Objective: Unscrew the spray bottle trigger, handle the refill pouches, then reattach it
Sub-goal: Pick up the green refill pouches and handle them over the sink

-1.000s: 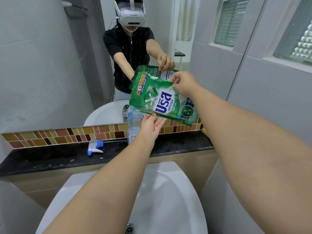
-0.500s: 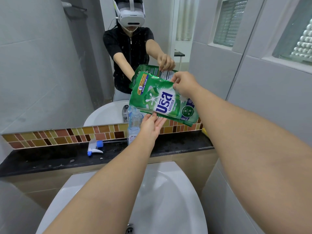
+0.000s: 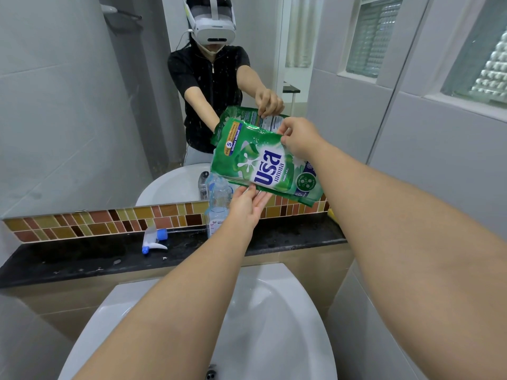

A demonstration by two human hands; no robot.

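Note:
I hold a green refill pouch (image 3: 263,163) tilted in the air above the black ledge. My right hand (image 3: 300,138) pinches its upper right corner. My left hand (image 3: 248,205) supports its lower edge from beneath, palm up with the fingers touching it. Just below the pouch's lower left corner stands a clear spray bottle (image 3: 218,207) with its neck uncapped. The white and blue trigger head (image 3: 153,239) lies on its side on the ledge, left of the bottle.
The black stone ledge (image 3: 82,256) runs under a strip of brown mosaic tiles and a mirror that reflects me and the pouch. A white washbasin (image 3: 274,311) sits below my arms. A grey tiled wall with glass-block windows closes the right side.
The pouch has shifted very slightly; both hands stay where they were on it.

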